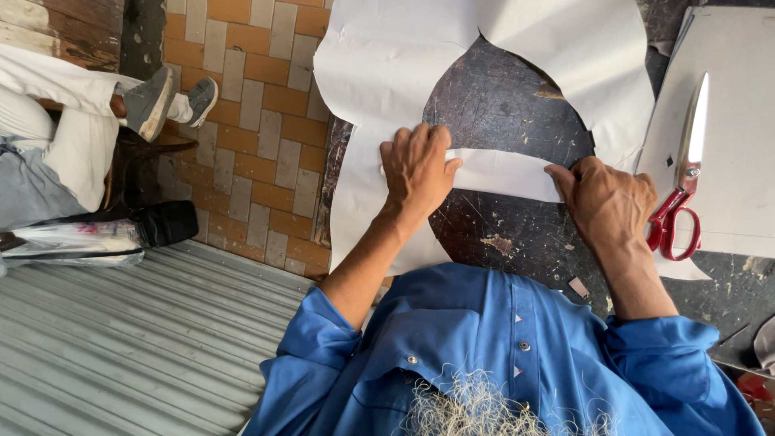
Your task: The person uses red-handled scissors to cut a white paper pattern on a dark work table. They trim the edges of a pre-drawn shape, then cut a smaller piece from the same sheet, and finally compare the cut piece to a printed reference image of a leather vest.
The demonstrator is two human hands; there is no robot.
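Note:
A large white paper pattern [387, 64] with a curved cut-out lies on a dark, worn table [500, 105]. A narrow white paper strip [500, 173] runs across the cut-out between my hands. My left hand [416, 169] presses flat on the strip's left end, where it meets the big sheet. My right hand [605, 202] pinches the strip's right end with fingers closed. Red-handled scissors [686, 178] lie just right of my right hand, on a grey board [735, 145].
The table's left edge drops to a tiled brick floor [258, 121]. Another person's legs and grey shoes [153, 101] are at the far left, above a dark bag [161, 224]. A corrugated metal sheet [137, 339] lies at the lower left.

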